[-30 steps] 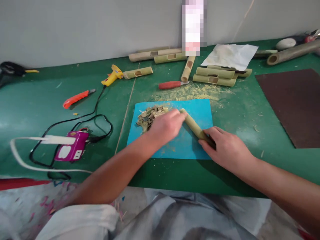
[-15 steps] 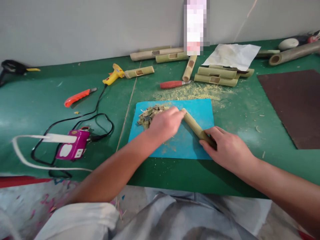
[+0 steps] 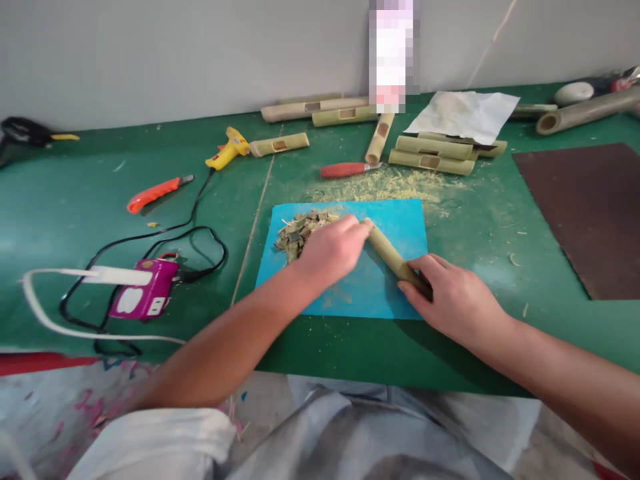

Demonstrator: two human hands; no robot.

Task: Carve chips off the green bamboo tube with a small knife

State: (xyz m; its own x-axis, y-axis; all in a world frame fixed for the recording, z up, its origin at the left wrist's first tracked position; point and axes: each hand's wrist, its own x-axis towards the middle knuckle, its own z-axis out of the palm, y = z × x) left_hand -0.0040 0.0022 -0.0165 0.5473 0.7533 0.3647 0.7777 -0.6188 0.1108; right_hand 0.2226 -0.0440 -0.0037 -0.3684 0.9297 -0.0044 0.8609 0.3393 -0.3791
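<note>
Holds one bamboo tube point(image 3: 385, 247) aslant over the blue sheet point(image 3: 404, 223) on the green table point(image 3: 350, 353); cannot tell whether resting on it. Clamps the right hand point(image 3: 457, 293) around the near end; curls the left hand point(image 3: 334, 250) at the far end, fingertips touching, but cannot tell whether gripping there.

Seems partway through a set of like pieces, judging by windows already cut in at least five tubes beyond. Shows no window on the visible side of the tube in hand; hides the underside, so perhaps leaves work on this one.

To count: two hands, one held tube, one blue sheet, one heap of chips point(image 3: 295, 237) on its left part, one spread of shavings point(image 3: 415, 183) behind. Farther back, three wall-side tubes point(image 3: 287, 112), one end-on tube point(image 3: 380, 138) pointing toward the body, one short tube point(image 3: 293, 142) at the tip of one glue gun point(image 3: 227, 152). To the right, at least three stacked tubes point(image 3: 405, 159), partly under one white paper point(image 3: 463, 113), and one thick tube point(image 3: 590, 110). Also one red-handled knife point(image 3: 343, 171), one orange cutter point(image 3: 154, 195), one purple plug block point(image 3: 163, 280), one brown sheet point(image 3: 590, 213).
</note>
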